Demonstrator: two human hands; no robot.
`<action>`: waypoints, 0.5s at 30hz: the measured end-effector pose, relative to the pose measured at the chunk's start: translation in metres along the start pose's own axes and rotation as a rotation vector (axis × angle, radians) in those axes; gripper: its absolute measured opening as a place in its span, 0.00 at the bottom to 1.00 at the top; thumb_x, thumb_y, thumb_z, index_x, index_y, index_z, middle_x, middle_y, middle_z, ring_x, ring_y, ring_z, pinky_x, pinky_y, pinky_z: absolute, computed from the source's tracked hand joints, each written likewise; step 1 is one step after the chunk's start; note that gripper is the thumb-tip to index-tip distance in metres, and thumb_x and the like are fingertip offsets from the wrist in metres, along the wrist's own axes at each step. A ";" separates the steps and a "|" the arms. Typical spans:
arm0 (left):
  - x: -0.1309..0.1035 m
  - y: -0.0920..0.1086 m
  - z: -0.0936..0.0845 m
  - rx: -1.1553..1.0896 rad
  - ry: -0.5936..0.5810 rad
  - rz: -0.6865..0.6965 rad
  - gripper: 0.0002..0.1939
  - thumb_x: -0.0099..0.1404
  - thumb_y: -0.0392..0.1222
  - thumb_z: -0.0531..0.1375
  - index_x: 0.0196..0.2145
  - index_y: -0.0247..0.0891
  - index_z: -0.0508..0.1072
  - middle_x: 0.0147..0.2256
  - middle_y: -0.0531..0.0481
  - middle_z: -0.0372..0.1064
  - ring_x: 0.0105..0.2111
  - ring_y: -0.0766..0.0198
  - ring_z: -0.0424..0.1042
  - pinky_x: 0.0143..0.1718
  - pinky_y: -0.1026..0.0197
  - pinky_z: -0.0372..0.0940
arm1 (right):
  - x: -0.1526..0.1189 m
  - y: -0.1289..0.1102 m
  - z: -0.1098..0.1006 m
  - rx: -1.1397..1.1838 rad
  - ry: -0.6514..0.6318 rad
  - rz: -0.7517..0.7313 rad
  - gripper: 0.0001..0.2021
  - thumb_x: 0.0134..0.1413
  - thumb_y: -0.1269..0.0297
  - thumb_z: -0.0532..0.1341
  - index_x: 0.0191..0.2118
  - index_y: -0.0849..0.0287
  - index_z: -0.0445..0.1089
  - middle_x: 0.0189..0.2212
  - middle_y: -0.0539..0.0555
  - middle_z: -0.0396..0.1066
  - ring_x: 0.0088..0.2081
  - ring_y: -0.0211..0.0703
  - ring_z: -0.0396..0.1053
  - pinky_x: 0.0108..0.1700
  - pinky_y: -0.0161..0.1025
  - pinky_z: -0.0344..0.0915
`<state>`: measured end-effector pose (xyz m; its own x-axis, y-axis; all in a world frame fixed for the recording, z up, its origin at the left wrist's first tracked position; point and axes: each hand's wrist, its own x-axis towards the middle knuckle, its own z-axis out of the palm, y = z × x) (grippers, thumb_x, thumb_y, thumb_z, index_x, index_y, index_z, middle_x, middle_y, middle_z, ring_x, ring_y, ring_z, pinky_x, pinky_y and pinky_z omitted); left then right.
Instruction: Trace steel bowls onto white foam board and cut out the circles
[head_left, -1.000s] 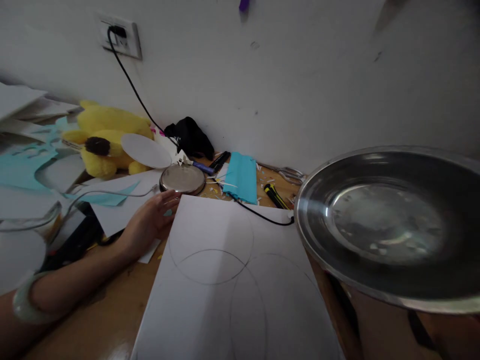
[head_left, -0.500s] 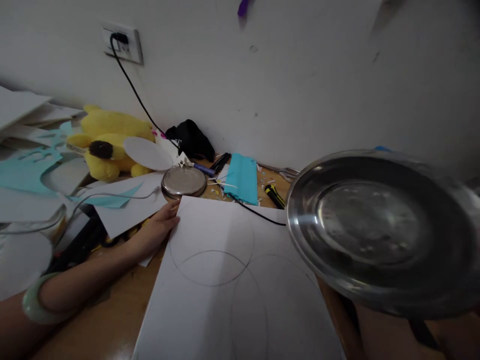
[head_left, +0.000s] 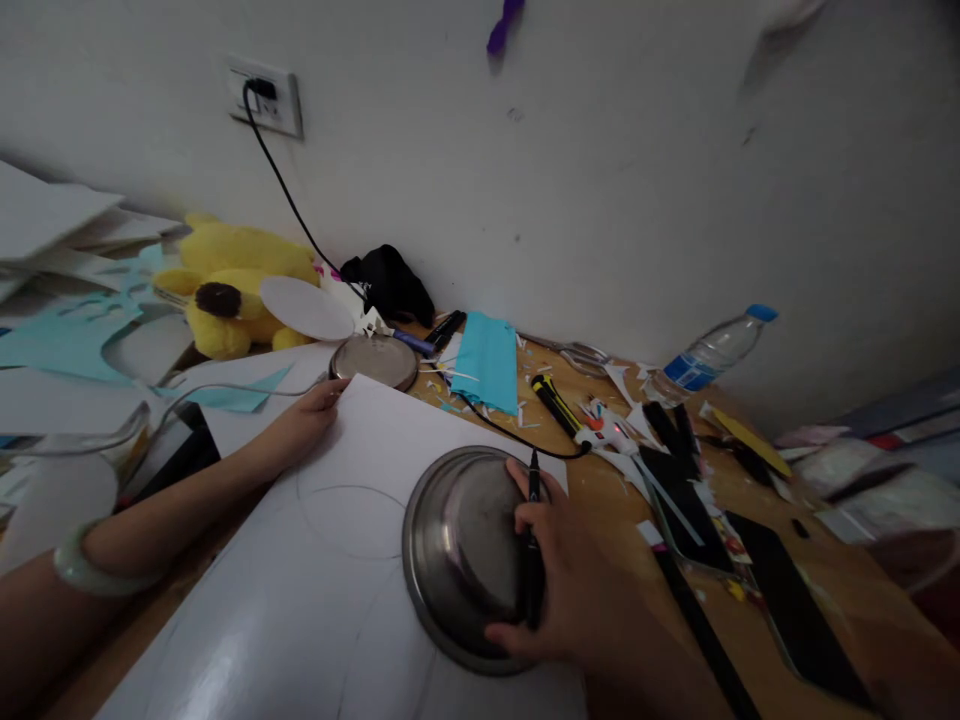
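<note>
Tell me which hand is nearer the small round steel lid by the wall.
Left. The left hand rests on the white sheet's corner just beside the small round steel lid; the right hand lies nearer the camera, on the large steel plate.

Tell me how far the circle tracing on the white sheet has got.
Done: at least one pencilled circle shows on the white sheet. In hand: the right hand presses a steel plate on the sheet while holding a black pen; the left hand steadies the sheet's far edge. Left: no line around this plate shows yet.
</note>
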<state>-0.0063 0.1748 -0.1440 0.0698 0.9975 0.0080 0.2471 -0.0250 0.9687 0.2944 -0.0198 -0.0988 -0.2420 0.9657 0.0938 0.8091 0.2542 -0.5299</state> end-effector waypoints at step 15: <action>-0.003 0.003 0.002 0.297 -0.013 0.055 0.28 0.53 0.43 0.49 0.52 0.33 0.66 0.50 0.45 0.67 0.53 0.55 0.62 0.57 0.56 0.53 | 0.011 0.031 -0.001 0.331 0.109 0.010 0.33 0.32 0.43 0.68 0.39 0.52 0.51 0.62 0.63 0.47 0.61 0.58 0.50 0.57 0.55 0.53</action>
<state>-0.0041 0.1721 -0.1417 0.1025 0.9933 0.0536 0.5142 -0.0990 0.8519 0.3177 -0.0012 -0.1132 -0.1619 0.9725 0.1674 0.5891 0.2314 -0.7742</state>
